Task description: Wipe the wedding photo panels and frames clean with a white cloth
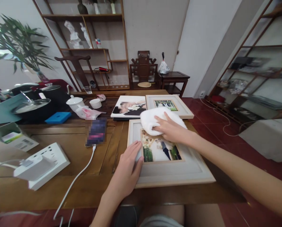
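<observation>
Left hand [128, 161], spread, rests on the frame [163, 171] by the bench's [190, 194] right edge; half-curled right hand [170, 126] grips cloth [150, 118]: rubbing could push the frame off.

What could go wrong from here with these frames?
The white cloth under the right hand overlaps the rear frame in this view, so a push might nudge it toward the table's right edge. The left hand rests on the front frame, where fingers might leave smudges.

Head-worn view, angled forward and down, near table [96, 176]
</observation>
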Demonstrator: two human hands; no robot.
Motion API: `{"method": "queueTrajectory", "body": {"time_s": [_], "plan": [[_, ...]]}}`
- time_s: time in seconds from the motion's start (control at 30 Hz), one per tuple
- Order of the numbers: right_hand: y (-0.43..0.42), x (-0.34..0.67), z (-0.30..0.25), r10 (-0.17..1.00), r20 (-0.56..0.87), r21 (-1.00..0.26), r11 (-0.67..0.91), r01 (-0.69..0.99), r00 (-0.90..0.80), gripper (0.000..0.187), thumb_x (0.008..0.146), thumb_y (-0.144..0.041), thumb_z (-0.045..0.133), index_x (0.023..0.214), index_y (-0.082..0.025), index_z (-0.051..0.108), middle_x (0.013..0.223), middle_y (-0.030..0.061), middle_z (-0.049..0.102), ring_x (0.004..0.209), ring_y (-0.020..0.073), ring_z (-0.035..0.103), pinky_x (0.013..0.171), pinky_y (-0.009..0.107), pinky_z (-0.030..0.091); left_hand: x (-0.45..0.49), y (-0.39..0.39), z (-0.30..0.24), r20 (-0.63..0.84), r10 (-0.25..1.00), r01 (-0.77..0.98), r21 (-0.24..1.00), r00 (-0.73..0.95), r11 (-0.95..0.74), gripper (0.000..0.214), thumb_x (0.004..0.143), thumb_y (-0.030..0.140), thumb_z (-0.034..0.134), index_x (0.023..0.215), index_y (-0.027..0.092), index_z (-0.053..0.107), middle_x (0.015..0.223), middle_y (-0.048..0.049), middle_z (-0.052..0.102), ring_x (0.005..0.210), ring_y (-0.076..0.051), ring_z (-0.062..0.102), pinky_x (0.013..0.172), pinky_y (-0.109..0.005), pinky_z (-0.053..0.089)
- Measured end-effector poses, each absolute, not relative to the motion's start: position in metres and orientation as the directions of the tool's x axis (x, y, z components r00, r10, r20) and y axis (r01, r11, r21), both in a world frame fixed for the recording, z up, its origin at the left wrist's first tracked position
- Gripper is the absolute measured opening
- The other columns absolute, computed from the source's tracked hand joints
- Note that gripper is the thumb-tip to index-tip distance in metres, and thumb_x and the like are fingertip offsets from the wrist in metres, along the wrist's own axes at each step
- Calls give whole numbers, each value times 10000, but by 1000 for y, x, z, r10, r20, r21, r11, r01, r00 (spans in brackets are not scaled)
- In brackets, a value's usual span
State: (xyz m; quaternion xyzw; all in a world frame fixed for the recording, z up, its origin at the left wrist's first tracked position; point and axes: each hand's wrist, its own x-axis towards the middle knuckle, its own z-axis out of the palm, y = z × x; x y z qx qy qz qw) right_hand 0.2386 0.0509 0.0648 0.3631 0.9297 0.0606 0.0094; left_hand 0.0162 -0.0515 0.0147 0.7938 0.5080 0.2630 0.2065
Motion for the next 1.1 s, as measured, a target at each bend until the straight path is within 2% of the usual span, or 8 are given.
{"method": "queueTrajectory", "body": {"time_s": [0.2,0.37,0.6,0.8,0.9,1.0,1.07,1.1], "plan": [[41,289,73,816,-55,124,578,807,-576,599,570,75,391,1054,-158,657,1069,135,657,1302,313,351,1044,648,149,16,-52,16,202,919,700,598,339,-390,460,941,310,363,1374,155,387,1452,-110,401,1371,-219,309,1129,-444,263],[14,288,75,809,-92,148,588,795,-581,581,566,64,395,1059,-109,649,1047,157,665,1326,326,310,1070,599,171,17,-51,16,206,919,702,595,337,-391,452,943,302,355,1365,147,394,1449,-117,402,1366,-217,317,1126,-444,273],[-58,281,88,787,-166,72,611,789,-594,500,548,42,402,916,-163,673,1100,130,664,1310,297,360,1105,524,214,17,-51,16,216,915,705,585,341,-401,440,940,292,363,1358,157,398,1444,-124,409,1361,-234,325,1119,-471,279],[-112,292,72,749,21,54,660,749,-662,571,568,-23,433,1033,-277,647,1248,67,598,1246,286,453,998,476,424,17,-51,17,235,912,692,595,336,-408,426,933,277,387,1350,191,410,1427,-112,436,1349,-243,352,1108,-473,298],[-100,298,69,802,67,28,593,804,-594,611,566,-39,441,1085,-303,627,1326,34,536,1204,302,494,934,468,472,17,-51,17,247,910,686,599,332,-413,419,929,278,401,1342,206,422,1423,-101,445,1346,-242,357,1108,-468,300],[-58,306,71,849,205,99,477,873,-487,552,620,-36,447,1117,-201,622,1323,120,526,1201,335,486,994,517,397,17,-51,17,250,908,686,595,337,-418,423,932,284,401,1345,195,417,1429,-104,436,1352,-238,345,1116,-463,288],[-23,311,72,809,330,197,446,873,-487,462,688,-32,439,1101,-129,621,1352,169,486,1302,344,355,1077,550,253,17,-52,17,244,908,689,593,340,-417,423,937,287,393,1349,195,410,1434,-103,429,1354,-235,340,1118,-465,281],[-6,312,71,787,355,234,448,863,-505,442,702,-18,430,1087,-120,621,1398,158,437,1344,346,272,1086,560,219,17,-52,17,240,909,690,593,341,-416,422,940,288,387,1352,196,406,1435,-103,427,1355,-234,338,1119,-467,279]]}}
